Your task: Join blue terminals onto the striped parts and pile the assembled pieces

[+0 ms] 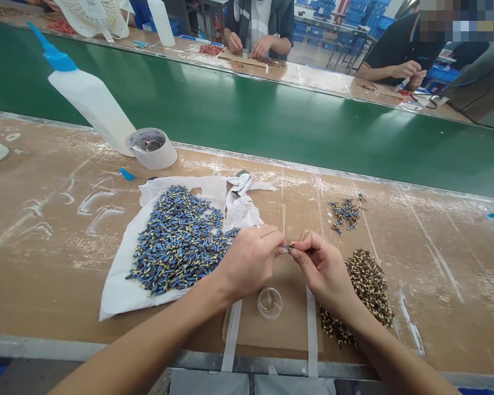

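Note:
My left hand and my right hand meet above the bench with fingertips pinched together. Between them is a tiny blue piece, mostly covered by the fingers. To the left, a heap of small blue, yellow and dark pieces lies on a white sheet. Under my right forearm is a pile of small dark and cream pieces. A little clear cup sits below my hands; a thin stick rises from it toward my left hand, and whether that hand touches it I cannot tell.
Farther right lies a small cluster of blue-and-dark pieces. A white squeeze bottle with blue nozzle and a tape roll stand back left. Beyond the bench runs a green conveyor belt, with co-workers' hands across it.

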`<control>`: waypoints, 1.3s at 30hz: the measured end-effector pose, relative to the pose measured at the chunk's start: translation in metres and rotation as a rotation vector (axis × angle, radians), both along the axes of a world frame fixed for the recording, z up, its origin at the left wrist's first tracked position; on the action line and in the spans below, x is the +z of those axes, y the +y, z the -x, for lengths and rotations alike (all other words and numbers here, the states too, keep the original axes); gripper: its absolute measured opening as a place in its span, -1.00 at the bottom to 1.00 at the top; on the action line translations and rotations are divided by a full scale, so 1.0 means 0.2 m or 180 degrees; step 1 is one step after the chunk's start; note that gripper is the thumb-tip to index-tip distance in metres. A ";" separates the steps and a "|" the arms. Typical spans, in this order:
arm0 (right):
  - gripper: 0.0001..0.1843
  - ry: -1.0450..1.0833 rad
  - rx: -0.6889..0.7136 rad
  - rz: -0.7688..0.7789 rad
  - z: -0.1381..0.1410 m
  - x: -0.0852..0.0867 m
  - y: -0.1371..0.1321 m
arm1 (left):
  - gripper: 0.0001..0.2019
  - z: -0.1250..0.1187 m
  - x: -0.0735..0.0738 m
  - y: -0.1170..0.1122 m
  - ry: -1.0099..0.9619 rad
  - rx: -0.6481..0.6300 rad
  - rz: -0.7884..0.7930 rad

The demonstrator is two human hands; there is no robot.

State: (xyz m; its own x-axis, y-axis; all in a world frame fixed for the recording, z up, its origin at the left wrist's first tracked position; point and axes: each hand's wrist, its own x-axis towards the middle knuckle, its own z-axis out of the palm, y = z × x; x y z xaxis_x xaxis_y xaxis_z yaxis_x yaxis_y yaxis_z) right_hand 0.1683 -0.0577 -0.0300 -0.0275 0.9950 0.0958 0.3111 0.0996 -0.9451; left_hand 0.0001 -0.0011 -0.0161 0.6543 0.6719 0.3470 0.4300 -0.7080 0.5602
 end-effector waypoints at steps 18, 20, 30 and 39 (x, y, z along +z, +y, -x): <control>-0.91 0.0163 -0.0019 0.0194 -0.05 0.04 0.02 | -0.84 0.02 0.01 0.05 0.0246 -0.0362 0.0301; -0.90 0.0186 -0.0057 0.0187 -0.05 0.05 0.02 | -0.83 0.02 0.00 0.05 0.0272 -0.0421 0.0218; -0.90 0.0087 -0.0187 0.0092 -0.05 0.05 0.02 | -0.79 0.01 -0.01 0.05 0.0224 -0.0391 0.0204; -0.87 0.0793 -0.0062 0.0535 -0.05 0.06 0.01 | -0.76 0.01 0.02 0.04 0.0163 -0.0375 0.0325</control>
